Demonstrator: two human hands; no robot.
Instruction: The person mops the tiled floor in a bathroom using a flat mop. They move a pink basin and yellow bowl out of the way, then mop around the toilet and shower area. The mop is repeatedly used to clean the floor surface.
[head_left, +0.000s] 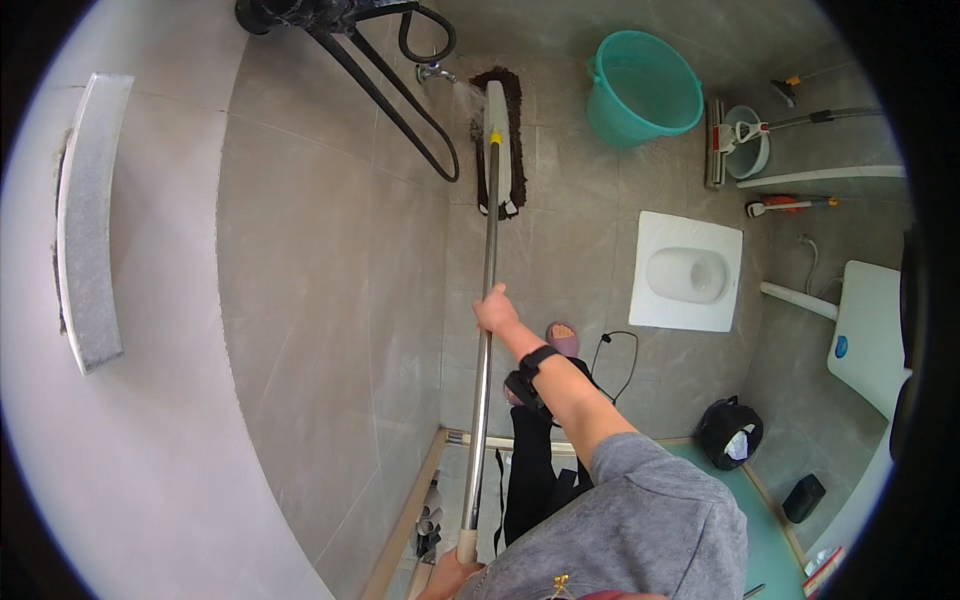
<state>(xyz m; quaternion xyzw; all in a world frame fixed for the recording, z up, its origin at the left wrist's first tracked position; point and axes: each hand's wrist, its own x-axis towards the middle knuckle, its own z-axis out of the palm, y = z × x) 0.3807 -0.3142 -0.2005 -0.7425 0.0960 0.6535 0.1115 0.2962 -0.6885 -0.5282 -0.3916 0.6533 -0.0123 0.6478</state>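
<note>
My right hand (496, 309), with a black band and device at the wrist, is closed around the middle of a metal mop pole (482, 390). At the bottom of the view, my left hand (451, 574) is partly cut off and grips the pole's pale end sleeve (466, 545). The pole runs forward to a flat mop head (496, 112) with a light plate and a dark brown fringe. This head rests on the tiled floor by the left wall. Water sprays onto its far end from a small wall tap (435, 72).
A teal bucket (643, 90) stands right of the mop head. Nearer lies a white squat toilet (686, 271). A black hose (405, 105) hangs by the left wall. Another mop (718, 146), a cistern (866, 330) and a black waste bag (729, 433) line the right side.
</note>
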